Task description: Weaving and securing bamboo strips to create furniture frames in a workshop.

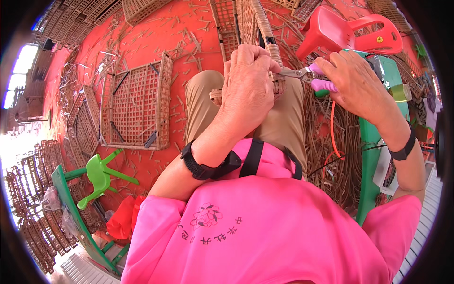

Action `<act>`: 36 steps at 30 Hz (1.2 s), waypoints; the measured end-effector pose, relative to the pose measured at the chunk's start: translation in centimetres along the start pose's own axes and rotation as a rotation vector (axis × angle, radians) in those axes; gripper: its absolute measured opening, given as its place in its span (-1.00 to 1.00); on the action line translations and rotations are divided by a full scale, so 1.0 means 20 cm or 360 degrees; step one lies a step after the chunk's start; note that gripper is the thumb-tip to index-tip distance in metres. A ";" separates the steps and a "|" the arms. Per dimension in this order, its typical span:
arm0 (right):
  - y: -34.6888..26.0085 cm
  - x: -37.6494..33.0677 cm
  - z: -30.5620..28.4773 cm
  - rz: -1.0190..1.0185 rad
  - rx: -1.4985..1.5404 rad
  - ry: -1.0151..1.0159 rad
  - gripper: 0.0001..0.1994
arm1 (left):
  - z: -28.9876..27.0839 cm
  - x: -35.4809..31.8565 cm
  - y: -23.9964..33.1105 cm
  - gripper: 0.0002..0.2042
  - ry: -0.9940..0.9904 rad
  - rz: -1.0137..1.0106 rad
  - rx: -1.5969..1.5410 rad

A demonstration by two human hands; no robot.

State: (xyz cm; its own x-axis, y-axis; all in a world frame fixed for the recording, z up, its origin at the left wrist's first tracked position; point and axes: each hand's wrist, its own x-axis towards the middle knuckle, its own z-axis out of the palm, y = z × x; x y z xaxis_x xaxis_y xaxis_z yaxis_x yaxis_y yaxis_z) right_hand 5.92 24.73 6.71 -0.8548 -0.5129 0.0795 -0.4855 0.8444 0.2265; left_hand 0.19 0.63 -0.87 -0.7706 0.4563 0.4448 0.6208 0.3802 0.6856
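Observation:
A woven rattan frame (259,21) stands between my knees, its near end under my hands. My left hand (249,83) is closed over this near end, fingers gripping the wrapped edge. In my right hand (352,85) is a pair of scissors (324,85) with pink-purple handles. The short metal blades point left, their tips at the rattan beside my left fingertips. My left hand partly hides the frame's end, so I cannot tell exactly what lies between the blades.
A woven rattan panel (137,104) lies on the red floor to the left. A red plastic chair (331,31) is at the far right, near a green table (366,165). Loose rattan strips (326,137) pile up beside my right leg. A green stool (99,177) is at the left.

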 end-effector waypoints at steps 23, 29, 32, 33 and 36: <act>0.37 -1.37 0.97 0.2686 -0.0176 -0.0193 -0.19 | 0.04 -0.02 0.09 -0.69 -0.0106 0.0033 0.0358; 0.37 -1.15 0.92 0.2388 -0.0377 0.0682 -0.23 | 0.05 -0.02 0.08 -0.61 -0.0227 -0.0151 0.0227; 0.39 -0.74 0.82 0.1990 0.0171 0.1141 -0.31 | 0.04 0.03 0.11 -0.48 0.0004 -0.0118 0.0295; 0.38 -0.58 0.79 0.1879 0.0432 0.1231 -0.32 | 0.05 0.03 0.09 -0.36 -0.0007 -0.0066 0.0366; 0.34 -0.04 0.70 0.1693 0.1095 0.1251 -0.27 | 0.09 0.01 0.09 -0.32 -0.0171 -0.0282 0.0515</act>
State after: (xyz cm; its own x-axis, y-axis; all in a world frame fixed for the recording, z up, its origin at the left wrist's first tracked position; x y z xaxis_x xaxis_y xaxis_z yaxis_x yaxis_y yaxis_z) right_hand 0.70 32.95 -5.41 -0.6489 0.6135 0.4500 0.1057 0.6583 -0.7453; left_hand 1.37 2.92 -0.56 -0.8614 0.4357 0.2610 0.5057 0.6874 0.5213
